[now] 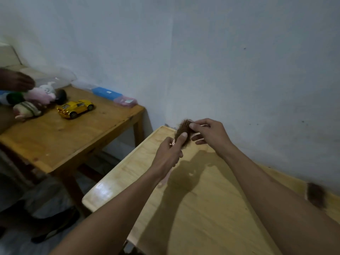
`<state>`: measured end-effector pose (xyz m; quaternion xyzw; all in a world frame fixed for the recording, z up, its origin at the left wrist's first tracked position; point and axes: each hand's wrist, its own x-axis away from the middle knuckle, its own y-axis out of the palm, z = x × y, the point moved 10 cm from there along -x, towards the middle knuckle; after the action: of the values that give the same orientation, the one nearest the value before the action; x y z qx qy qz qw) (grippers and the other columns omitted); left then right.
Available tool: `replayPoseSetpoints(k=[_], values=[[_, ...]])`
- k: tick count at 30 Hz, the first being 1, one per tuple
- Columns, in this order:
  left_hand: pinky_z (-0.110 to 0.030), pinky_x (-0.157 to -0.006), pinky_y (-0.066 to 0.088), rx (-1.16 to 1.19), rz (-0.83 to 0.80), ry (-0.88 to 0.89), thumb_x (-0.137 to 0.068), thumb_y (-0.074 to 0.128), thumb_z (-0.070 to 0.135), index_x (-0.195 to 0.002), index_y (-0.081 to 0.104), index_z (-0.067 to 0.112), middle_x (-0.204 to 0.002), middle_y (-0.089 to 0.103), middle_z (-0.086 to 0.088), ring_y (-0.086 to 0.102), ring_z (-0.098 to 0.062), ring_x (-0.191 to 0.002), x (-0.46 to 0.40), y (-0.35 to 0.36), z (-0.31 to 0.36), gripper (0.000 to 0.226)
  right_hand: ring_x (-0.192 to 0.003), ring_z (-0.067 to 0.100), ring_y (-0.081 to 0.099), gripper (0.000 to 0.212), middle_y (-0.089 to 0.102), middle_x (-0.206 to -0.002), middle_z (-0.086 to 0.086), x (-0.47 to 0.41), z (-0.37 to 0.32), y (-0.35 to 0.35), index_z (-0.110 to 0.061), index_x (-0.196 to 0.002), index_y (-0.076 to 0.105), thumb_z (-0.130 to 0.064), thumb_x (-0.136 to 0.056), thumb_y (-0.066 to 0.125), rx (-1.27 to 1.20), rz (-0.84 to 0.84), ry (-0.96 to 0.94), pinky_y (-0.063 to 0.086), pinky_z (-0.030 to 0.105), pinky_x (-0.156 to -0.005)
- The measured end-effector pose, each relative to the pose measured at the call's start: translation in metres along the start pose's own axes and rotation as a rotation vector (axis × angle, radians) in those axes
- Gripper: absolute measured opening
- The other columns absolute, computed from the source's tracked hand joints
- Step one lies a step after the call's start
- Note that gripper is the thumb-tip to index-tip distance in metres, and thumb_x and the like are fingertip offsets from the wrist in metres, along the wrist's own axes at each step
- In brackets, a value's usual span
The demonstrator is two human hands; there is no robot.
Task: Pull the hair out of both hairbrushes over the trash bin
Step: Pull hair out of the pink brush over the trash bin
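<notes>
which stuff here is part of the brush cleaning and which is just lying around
Job: hairbrush full of hair, gripped by left hand, picked at by right hand; second hairbrush.
Lying about: yellow toy car, plush toys, blue box, pink box.

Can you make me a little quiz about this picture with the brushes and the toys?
1. True or false: the left hand holds the pink-handled hairbrush full of brown hair.
2. What are the fingers of the right hand pinching? A) the shiny yellow toy car B) the brown hair on the brush C) the flat blue plastic box
3. Where is the second hair-filled brush?

Key: 1. True. 2. B. 3. Lying on the light wooden table, at the far right by the wall.
</notes>
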<state>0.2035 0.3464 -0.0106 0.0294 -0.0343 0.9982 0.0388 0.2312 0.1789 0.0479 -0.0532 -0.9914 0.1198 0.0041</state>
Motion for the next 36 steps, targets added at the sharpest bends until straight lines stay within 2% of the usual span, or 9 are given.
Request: replayPoseSetpoints(k=[4,9,12,16,20,24,29,32,36], values=[[-0.034,-0.054,0.041,0.021,0.160,0.047,-0.083,0.055,0.072,-0.098,0.059,0.010,-0.065,0.060,-0.004,0.052,-0.018,-0.057,0.022,-0.044,-0.026,0.064,-0.064,0.021,0.073,0.019,0.077,-0.092,0.008,0.016,0.001,0.048,-0.006,-0.102,0.074,-0.020,-0.090,0.078,-0.047,-0.099,-0.061,0.061,0.029,-0.058],[-0.033,-0.050,0.037,0.105,0.216,0.054,-0.088,0.055,0.066,-0.094,0.058,0.010,-0.057,0.051,0.000,0.047,-0.017,-0.051,0.066,-0.080,-0.045,0.056,-0.063,0.020,0.072,0.020,0.075,-0.091,0.009,0.052,-0.001,0.096,-0.003,-0.110,0.074,-0.011,-0.092,0.075,-0.090,-0.207,-0.110,0.061,0.028,-0.058],[-0.032,-0.049,0.031,0.132,0.263,0.063,-0.089,0.055,0.064,-0.092,0.055,0.013,-0.062,0.046,-0.003,0.040,-0.016,-0.051,0.097,-0.105,-0.045,0.051,-0.063,0.016,0.072,0.022,0.075,-0.089,0.008,0.075,-0.005,0.122,-0.001,-0.111,0.074,-0.008,-0.090,0.076,-0.153,-0.262,-0.129,0.061,0.026,-0.059],[-0.029,-0.047,0.029,0.099,0.330,0.068,-0.088,0.056,0.065,-0.099,0.055,0.012,-0.063,0.046,-0.001,0.039,-0.012,-0.048,0.139,-0.146,-0.046,0.055,-0.064,0.016,0.070,0.013,0.075,-0.081,0.009,0.104,-0.017,0.164,-0.004,-0.098,0.076,-0.005,-0.086,0.080,-0.195,-0.338,-0.150,0.062,0.025,-0.064],[-0.027,-0.047,0.033,0.061,0.443,0.050,-0.087,0.056,0.069,-0.090,0.060,0.014,-0.061,0.050,0.004,0.043,-0.009,-0.047,0.183,-0.195,-0.056,0.055,-0.060,0.014,0.068,0.016,0.073,-0.075,0.011,0.136,-0.022,0.216,0.005,-0.098,0.075,-0.006,-0.087,0.079,-0.177,-0.419,-0.164,0.062,0.024,-0.063],[-0.027,-0.045,0.030,0.038,0.573,-0.021,-0.087,0.052,0.072,-0.071,0.061,0.020,-0.047,0.048,0.011,0.041,-0.008,-0.041,0.235,-0.244,-0.080,0.055,-0.060,0.013,0.067,0.017,0.071,-0.073,0.012,0.179,-0.019,0.274,0.008,-0.100,0.074,-0.005,-0.089,0.076,-0.111,-0.531,-0.187,0.061,0.021,-0.061],[-0.025,-0.044,0.029,-0.042,0.757,-0.143,-0.077,0.049,0.085,-0.067,0.060,0.009,-0.051,0.047,-0.004,0.042,-0.016,-0.039,0.302,-0.299,-0.126,0.078,-0.067,0.016,0.070,0.009,0.075,-0.076,0.009,0.228,0.012,0.331,-0.004,-0.095,0.077,-0.012,-0.093,0.075,0.006,-0.614,-0.200,0.063,0.028,-0.068],[-0.023,-0.041,0.030,-0.110,0.841,-0.220,-0.075,0.047,0.087,-0.060,0.057,0.011,-0.052,0.052,-0.008,0.045,-0.017,-0.039,0.336,-0.317,-0.151,0.079,-0.064,0.012,0.068,0.007,0.072,-0.070,0.004,0.249,0.040,0.356,-0.009,-0.089,0.075,-0.013,-0.095,0.072,0.035,-0.682,-0.165,0.060,0.023,-0.062],[-0.021,-0.036,0.025,-0.094,0.919,-0.321,-0.075,0.048,0.088,-0.056,0.042,0.014,-0.047,0.045,-0.007,0.037,-0.016,-0.032,0.369,-0.328,-0.182,0.077,-0.067,0.013,0.069,0.009,0.073,-0.071,0.002,0.264,0.078,0.371,-0.012,-0.088,0.075,-0.017,-0.095,0.072,0.087,-0.730,-0.119,0.061,0.028,-0.069]])
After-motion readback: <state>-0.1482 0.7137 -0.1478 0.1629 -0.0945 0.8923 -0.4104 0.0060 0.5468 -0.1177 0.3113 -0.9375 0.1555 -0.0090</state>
